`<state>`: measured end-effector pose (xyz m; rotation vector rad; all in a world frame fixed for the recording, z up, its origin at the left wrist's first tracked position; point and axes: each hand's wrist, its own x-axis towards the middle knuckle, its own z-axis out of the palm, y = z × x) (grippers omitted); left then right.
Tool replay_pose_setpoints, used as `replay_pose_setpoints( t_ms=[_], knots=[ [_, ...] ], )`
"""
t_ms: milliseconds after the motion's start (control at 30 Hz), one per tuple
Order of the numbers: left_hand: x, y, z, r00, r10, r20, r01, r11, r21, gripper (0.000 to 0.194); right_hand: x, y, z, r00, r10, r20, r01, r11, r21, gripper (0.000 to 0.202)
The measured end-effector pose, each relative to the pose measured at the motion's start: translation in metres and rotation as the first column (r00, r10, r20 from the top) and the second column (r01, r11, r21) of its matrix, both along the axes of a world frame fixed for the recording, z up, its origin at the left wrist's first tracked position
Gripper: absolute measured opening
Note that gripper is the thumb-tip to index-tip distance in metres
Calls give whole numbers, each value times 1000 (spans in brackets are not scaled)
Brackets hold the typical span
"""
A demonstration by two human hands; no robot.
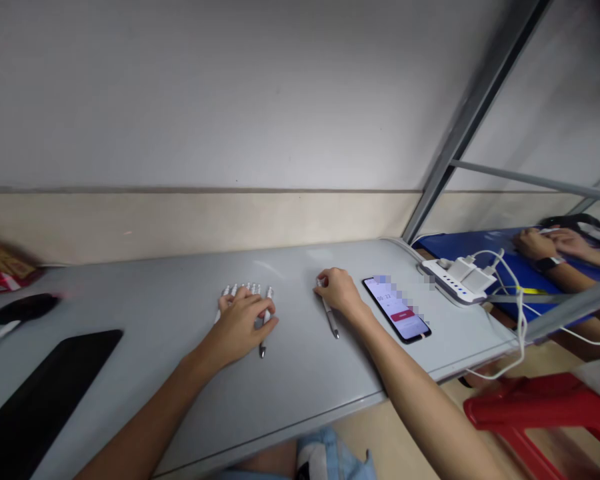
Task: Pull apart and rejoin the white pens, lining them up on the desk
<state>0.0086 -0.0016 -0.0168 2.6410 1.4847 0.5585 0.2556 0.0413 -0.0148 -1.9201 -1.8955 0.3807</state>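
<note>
Several pens with white and silver ends [240, 289] lie side by side in a row on the grey table. My left hand [241, 319] rests over that row with its fingers spread and covers most of the barrels. At the row's right side, a silver-tipped pen [263, 351] sticks out below my left thumb. My right hand [341, 292] pinches the far end of another pen [331, 321], which lies a little apart to the right. Its grey barrel and silver tip point toward me; the pinched end is partly hidden by the fingers.
A phone [397, 310] with a timer on its screen lies right of my right hand. Behind it sit a white power strip [455, 280] and cables. A black mat [55, 393] and dark mouse-like object [25, 309] are left. Another person's hands [545, 243] are over a blue table.
</note>
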Motion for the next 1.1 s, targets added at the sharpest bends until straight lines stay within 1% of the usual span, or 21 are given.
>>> replay_pose_setpoints(
  t_ms=[133,233,333,467,567,633,700,733,767,800,833,867,900,933,1000,1067,1100],
  knots=[
    [2,0,0,1000,22,8,-22,1000,5,10,2,-1,2,1000,-2,7,2,1000,-4,24],
    [6,-2,5,1000,18,22,-18,1000,-12,8,1,-1,4,1000,-5,12,5,1000,-7,20],
    [9,-5,11,998,34,54,-32,999,-39,9,0,-3,6,1000,-15,18,16,1000,-12,18],
    [7,-5,17,984,78,163,-76,997,-18,13,-1,-6,10,999,-38,30,39,999,-27,17],
    [3,-3,21,958,75,275,-75,997,-14,13,-2,-9,13,996,-71,62,73,997,-38,18],
    [2,-2,23,939,64,339,-60,998,-22,14,-2,-11,15,991,-110,77,109,994,16,25],
    [1,-2,25,923,55,381,-46,998,-34,16,-4,-12,16,994,-103,42,97,988,121,34],
    [1,-2,26,919,48,392,-35,999,-41,16,-5,-13,16,999,-54,3,53,982,182,37],
    [2,-3,27,915,40,402,-24,999,-45,16,-7,-14,17,998,30,-46,-18,970,243,39],
    [2,-3,27,912,26,410,-7,999,-48,16,-9,-16,17,985,140,-101,-104,948,300,41],
    [3,-4,28,910,12,414,11,999,-53,17,-12,-17,18,953,259,-160,-192,919,345,44],
    [4,-5,28,909,-3,417,30,998,-57,17,-15,-19,18,902,371,-220,-273,886,376,46],
    [4,-6,28,910,-19,414,49,997,-63,18,-18,-20,18,842,457,-288,-335,860,384,50],
    [5,-7,28,914,-33,404,67,995,-71,19,-20,-21,19,782,513,-354,-384,844,374,51],
    [6,-8,27,922,-50,385,92,992,-91,20,-25,-22,19,690,556,-464,-450,831,327,43],
    [6,-9,27,917,-40,396,92,989,-113,20,-27,-22,18,639,544,-544,-473,835,280,31],
    [7,-10,28,909,-25,415,84,989,-123,21,-28,-21,18,621,524,-583,-471,844,256,33]
  ],
)
